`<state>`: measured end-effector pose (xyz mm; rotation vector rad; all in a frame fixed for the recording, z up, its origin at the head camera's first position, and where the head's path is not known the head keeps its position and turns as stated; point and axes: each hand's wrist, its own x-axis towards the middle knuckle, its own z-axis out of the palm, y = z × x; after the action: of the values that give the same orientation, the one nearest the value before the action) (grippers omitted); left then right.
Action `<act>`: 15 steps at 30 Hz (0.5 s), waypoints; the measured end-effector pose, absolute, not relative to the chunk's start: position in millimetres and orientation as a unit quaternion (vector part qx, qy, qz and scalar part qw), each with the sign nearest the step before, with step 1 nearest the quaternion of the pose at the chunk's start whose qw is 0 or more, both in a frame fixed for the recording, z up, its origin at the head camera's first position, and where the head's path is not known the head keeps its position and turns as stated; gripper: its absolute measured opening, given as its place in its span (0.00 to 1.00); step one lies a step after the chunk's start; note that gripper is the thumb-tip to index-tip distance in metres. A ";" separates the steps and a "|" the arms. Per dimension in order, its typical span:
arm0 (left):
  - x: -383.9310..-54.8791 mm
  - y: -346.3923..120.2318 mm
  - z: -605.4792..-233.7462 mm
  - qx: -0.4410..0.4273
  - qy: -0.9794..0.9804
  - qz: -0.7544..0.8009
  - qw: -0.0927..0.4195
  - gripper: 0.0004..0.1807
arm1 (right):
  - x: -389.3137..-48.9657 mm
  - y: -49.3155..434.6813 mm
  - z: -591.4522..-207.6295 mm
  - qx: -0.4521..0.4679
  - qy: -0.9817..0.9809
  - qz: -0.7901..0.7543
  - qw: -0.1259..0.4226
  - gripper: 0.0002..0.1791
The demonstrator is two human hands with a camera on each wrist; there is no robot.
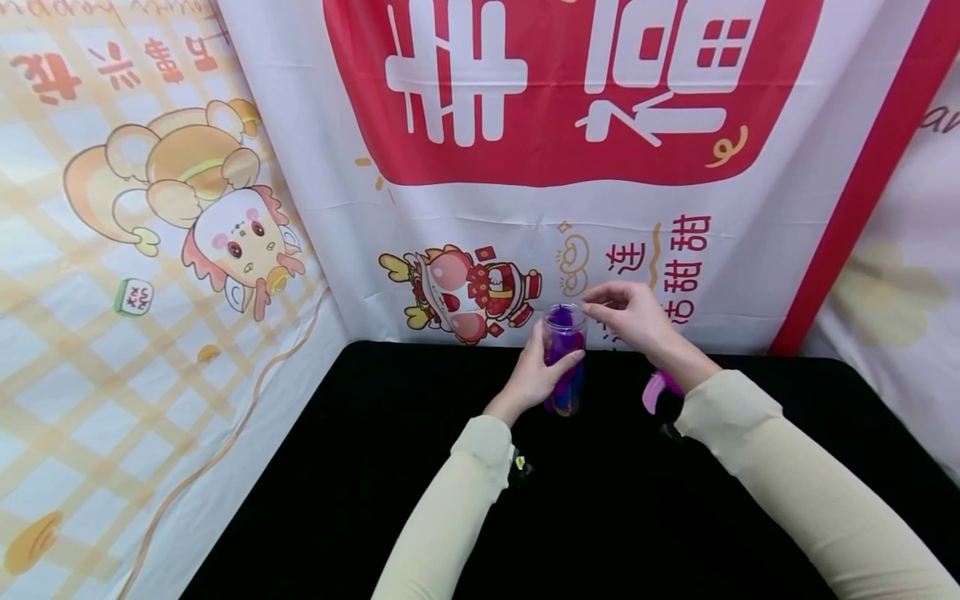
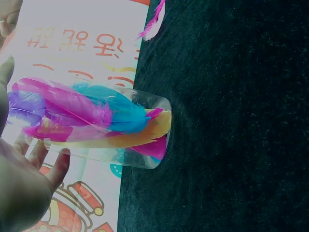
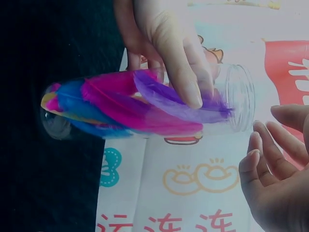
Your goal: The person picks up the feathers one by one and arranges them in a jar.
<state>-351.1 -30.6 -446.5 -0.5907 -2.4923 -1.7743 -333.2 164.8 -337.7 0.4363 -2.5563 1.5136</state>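
My left hand (image 1: 536, 375) grips a clear jar (image 1: 564, 317), thumb on one side and fingers on the other. Packed along the jar are purple (image 3: 178, 101), magenta (image 3: 130, 106), blue (image 2: 111, 104) and yellow feathers (image 2: 111, 140); the purple one lies closest to the open mouth. My right hand (image 1: 626, 312) is at the jar's rim (image 3: 246, 99), fingers loosely bent. Its thumb and fingertips stand apart with nothing seen between them. Part of the jar's middle is hidden behind the left hand.
On the black tabletop (image 1: 600, 500), a pink feather (image 1: 655, 392) lies to the right of the jar, partly behind my right forearm. A white and red printed cloth (image 1: 480, 208) hangs along the back edge. Another patterned cloth (image 1: 150, 333) hangs at the left.
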 end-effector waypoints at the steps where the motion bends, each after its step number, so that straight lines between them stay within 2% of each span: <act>1: -351.3 -30.5 -447.0 -0.189 -0.799 -0.570 0.013 0.49 | -332.1 166.3 -336.8 0.145 -0.850 0.503 0.065 0.15; 7: -352.3 -30.8 -448.0 -0.185 -0.800 -0.570 0.013 0.50 | -325.0 177.3 -331.4 0.146 -0.860 0.487 0.052 0.17; 15: -354.2 -30.1 -449.0 -0.188 -0.802 -0.566 0.018 0.49 | -324.6 196.1 -334.8 0.144 -0.873 0.459 0.075 0.17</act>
<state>-354.2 -30.1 -449.0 -0.5848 -2.4918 -1.7589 -324.6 196.1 -334.8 0.4332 -2.6200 1.3770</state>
